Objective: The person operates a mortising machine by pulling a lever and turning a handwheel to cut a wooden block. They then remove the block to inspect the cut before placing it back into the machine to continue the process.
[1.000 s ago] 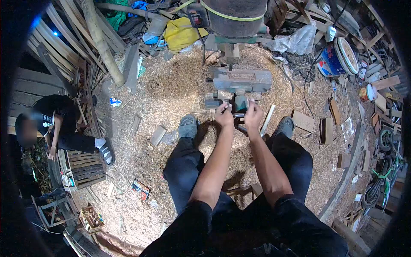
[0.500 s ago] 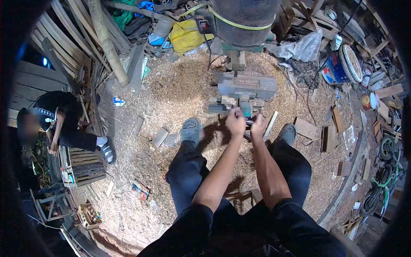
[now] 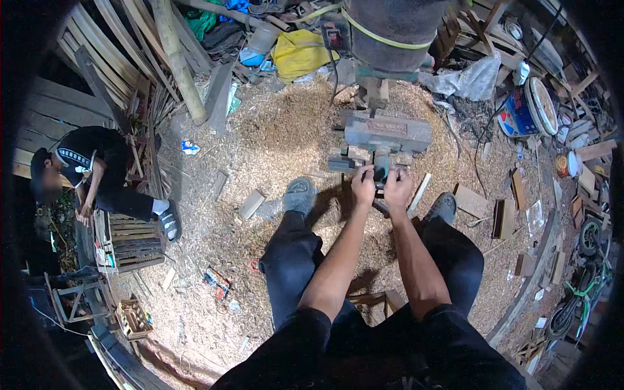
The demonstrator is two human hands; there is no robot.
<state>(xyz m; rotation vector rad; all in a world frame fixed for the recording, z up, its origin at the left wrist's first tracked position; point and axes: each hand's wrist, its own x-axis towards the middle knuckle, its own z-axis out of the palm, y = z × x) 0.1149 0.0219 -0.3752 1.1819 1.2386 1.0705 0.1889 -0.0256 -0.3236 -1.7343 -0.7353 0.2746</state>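
Observation:
My left hand [image 3: 363,186] and my right hand [image 3: 398,188] are side by side in front of a low wooden work block [image 3: 389,132]. Both are closed around a dark hand tool [image 3: 379,185], one at each side of it. The fingers cover most of this tool, so its exact kind cannot be made out. Just beyond it, between the hands, a greenish piece [image 3: 381,164] points toward the block. Small wood pieces [image 3: 359,153] lie around the greenish piece.
Wood shavings [image 3: 260,156] cover the ground. A large dark drum [image 3: 390,32] stands past the block. At left a seated person [image 3: 97,172] is beside stacked boards. A blue-and-white bucket [image 3: 520,114], wood offcuts [image 3: 471,200] and a bicycle wheel [image 3: 590,235] are at right.
My hands have moved slightly apart and forward, still gripping the dark tool. The whole view has shifted a little, with the scene sitting further right. The seated person's head has turned or lowered slightly.

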